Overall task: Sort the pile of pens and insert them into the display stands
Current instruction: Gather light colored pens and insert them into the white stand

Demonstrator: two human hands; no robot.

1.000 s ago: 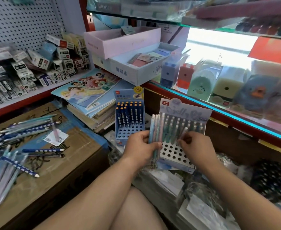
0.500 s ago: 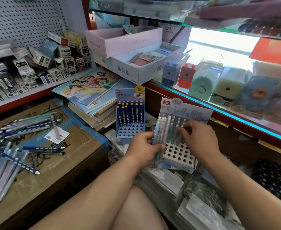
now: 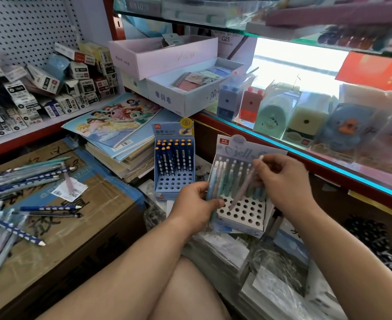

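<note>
Gripped pen bundle (image 3: 214, 181) in left hand (image 3: 196, 204) at left edge of white stand (image 3: 248, 214); pinched tilted lilac pen (image 3: 241, 192) in right hand (image 3: 285, 181) over empty holes.

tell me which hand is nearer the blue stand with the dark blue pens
Left. The left hand is just below and right of the blue stand, gripping a bunch of pastel pens; the right hand is farther right, over the white stand, pinching one pen.

The left hand (image 3: 195, 204), its forearm reaching in from lower left, curled fingers (image 3: 217, 202) and thumb round a bundle of pens (image 3: 216, 179). The right hand (image 3: 285, 181), its forearm entering from lower right, pinched a single pen (image 3: 242, 190), tilted, between thumb and fingertips.
</note>
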